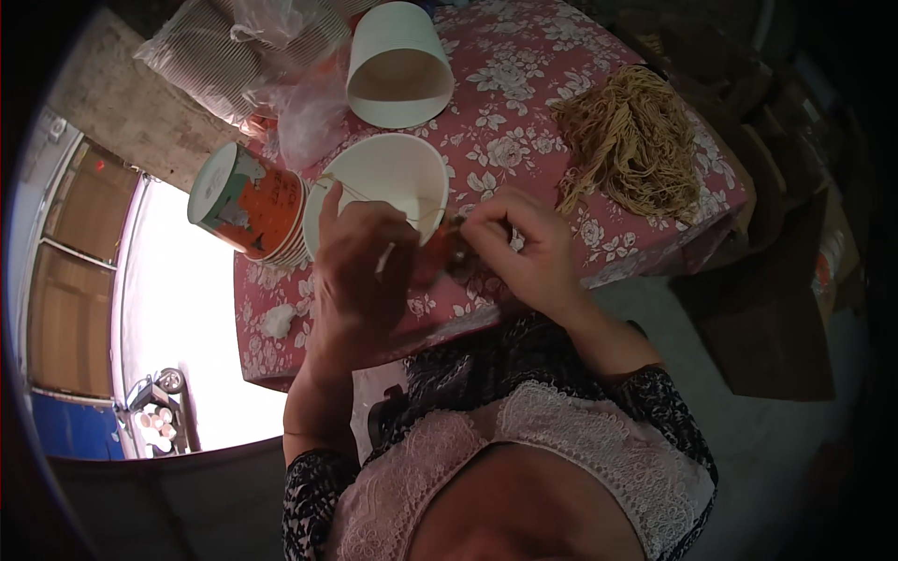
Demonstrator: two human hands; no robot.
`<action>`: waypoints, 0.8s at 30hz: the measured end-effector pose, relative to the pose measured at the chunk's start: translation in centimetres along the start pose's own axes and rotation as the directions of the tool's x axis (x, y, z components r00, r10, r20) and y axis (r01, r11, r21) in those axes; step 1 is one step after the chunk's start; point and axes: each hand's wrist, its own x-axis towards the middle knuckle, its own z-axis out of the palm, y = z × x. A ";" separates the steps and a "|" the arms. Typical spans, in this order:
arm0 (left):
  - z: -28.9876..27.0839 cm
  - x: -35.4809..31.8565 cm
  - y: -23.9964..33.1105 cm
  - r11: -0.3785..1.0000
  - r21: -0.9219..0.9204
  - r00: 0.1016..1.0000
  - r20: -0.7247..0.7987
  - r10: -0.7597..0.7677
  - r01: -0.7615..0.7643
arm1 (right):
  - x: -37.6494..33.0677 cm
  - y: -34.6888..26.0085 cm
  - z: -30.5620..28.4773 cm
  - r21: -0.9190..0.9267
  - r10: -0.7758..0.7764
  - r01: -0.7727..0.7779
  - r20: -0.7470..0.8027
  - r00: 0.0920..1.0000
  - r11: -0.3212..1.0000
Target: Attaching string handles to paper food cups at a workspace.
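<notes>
My left hand [360,266] is raised over the table's near edge, its fingers curled and blurred. A thin tan cord [351,192] runs from that hand across the mouth of a white paper bucket [412,150] toward my right hand. Thumb and forefinger of my right hand [528,245] are pinched together on the cord's other end. Just below those fingertips is a small dark and orange patch, too blurred to name. The open bucket stands right behind both hands, partly covered by the left one.
A heap of tan cord [636,145] lies on the right of the flowered tablecloth [505,93]. Another white bucket [400,70] rests on its side at the back. Stacked orange printed buckets [248,201] lean at left, near plastic-wrapped stacks [201,61]. Cardboard [767,309] is at right.
</notes>
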 end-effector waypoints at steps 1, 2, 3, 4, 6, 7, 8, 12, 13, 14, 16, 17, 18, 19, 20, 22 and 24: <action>-0.1 -0.1 -0.9 0.999 0.007 0.999 0.021 -0.042 0.042 | 0.1 0.8 0.1 -0.021 -0.004 0.003 -0.055 0.998 1.000; -0.3 -0.2 -1.5 0.996 0.016 0.996 0.042 -0.084 0.084 | 0.0 1.1 0.2 -0.021 0.000 -0.001 -0.059 0.998 1.000; -0.8 -0.3 -1.9 0.995 0.034 0.993 0.071 -0.095 0.093 | -0.1 1.2 0.3 -0.071 -0.065 0.060 -0.067 0.996 0.996; -1.1 -0.2 -1.7 0.995 0.037 0.993 0.071 -0.097 0.095 | -0.1 1.3 0.3 -0.123 -0.131 0.121 -0.073 0.989 0.985; -1.7 0.2 -1.0 0.852 -0.125 0.846 0.258 -0.467 0.509 | -0.5 1.6 0.6 -0.156 -0.179 0.165 -0.082 0.980 0.974; -1.9 0.2 -1.3 0.852 -0.124 0.845 0.259 -0.468 0.509 | -0.8 1.8 0.8 -0.194 -0.228 0.208 -0.090 0.969 0.959; -2.2 0.4 -1.9 0.875 -0.124 0.853 0.319 -0.413 0.469 | -1.1 1.9 0.9 -0.193 -0.228 0.207 -0.091 0.969 0.959; -2.1 0.8 -3.4 0.836 -0.307 0.834 0.475 -0.280 0.455 | -1.7 2.5 1.8 -0.185 -0.235 0.204 -0.161 0.959 0.961; -2.0 0.9 -3.9 0.836 -0.306 0.833 0.476 -0.280 0.456 | -1.7 2.7 2.0 -0.171 -0.230 0.199 -0.189 0.955 0.965; -1.7 0.9 -4.5 0.680 -0.461 0.787 0.544 -0.292 0.570 | -1.6 2.9 2.2 -0.171 -0.228 0.197 -0.190 0.955 0.965; -1.3 0.7 -5.2 0.486 -0.581 0.745 0.605 -0.279 0.653 | -1.7 3.2 2.5 -0.188 -0.259 0.220 -0.222 0.940 0.957; -1.2 0.6 -5.4 0.379 -0.611 0.715 0.640 -0.280 0.695 | -1.8 3.3 2.6 -0.189 -0.264 0.224 -0.222 0.939 0.956; -1.0 0.7 -5.6 0.264 -0.628 0.681 0.678 -0.277 0.732 | -1.8 3.5 2.8 -0.185 -0.247 0.205 -0.240 0.939 0.961; -1.0 1.0 -5.4 0.264 -0.627 0.680 0.679 -0.277 0.733 | -1.8 3.7 2.8 -0.181 -0.231 0.188 -0.259 0.938 0.965; -1.1 1.5 -5.0 0.224 -0.595 0.636 0.717 -0.286 0.772 | -1.7 3.9 2.9 -0.181 -0.230 0.187 -0.259 0.938 0.966; -1.2 2.0 -4.6 0.183 -0.559 0.588 0.754 -0.293 0.809 | -1.7 4.2 3.0 -0.202 -0.252 0.201 -0.267 0.930 0.958; -1.1 2.3 -4.6 0.299 -0.444 0.529 0.779 -0.336 0.845 | -1.7 4.1 3.1 -0.191 -0.242 0.195 -0.267 0.933 0.962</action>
